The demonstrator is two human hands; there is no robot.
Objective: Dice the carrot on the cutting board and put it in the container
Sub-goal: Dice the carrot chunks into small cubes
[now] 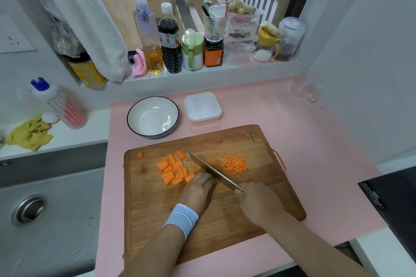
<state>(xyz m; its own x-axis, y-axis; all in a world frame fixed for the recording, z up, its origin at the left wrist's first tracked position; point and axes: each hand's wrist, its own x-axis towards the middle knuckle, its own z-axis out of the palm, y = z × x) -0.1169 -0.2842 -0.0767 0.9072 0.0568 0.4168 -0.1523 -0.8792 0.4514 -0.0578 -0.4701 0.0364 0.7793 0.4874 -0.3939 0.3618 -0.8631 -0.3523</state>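
Carrot (174,170) is what we are dicing, and we are judging the job to be somewhere short of halfway. Nearest to us, both forearms are reaching over the cutting board (202,220), the left one wearing a pale wristband (181,218). Our right hand (258,202) is wrapping tightly round the handle of the knife (213,171), whose blade is running diagonally up and to the left across the board. Our left hand (199,189) is sitting knuckles up, right against the blade, fingers curling down onto the wood; whatever piece may be under them is hidden, so we cannot tell whether it is pinning anything.

Just beyond the left hand, on the left of the blade, a cluster of coarse chunks (162,164) is waiting uncut. On the right of the blade, a little apart, a diced pile (235,163) of small cubes is lying loose, with a few strays around it. A lone stub (140,154) is sitting near the board's far left corner.

Past the board, on the pink mat (315,141), the container (202,108) is standing with what looks like its lid on and no carrot showing in it, beside a bowl (153,117). So most of the chopping is remaining, and we are not yet transferring anything.
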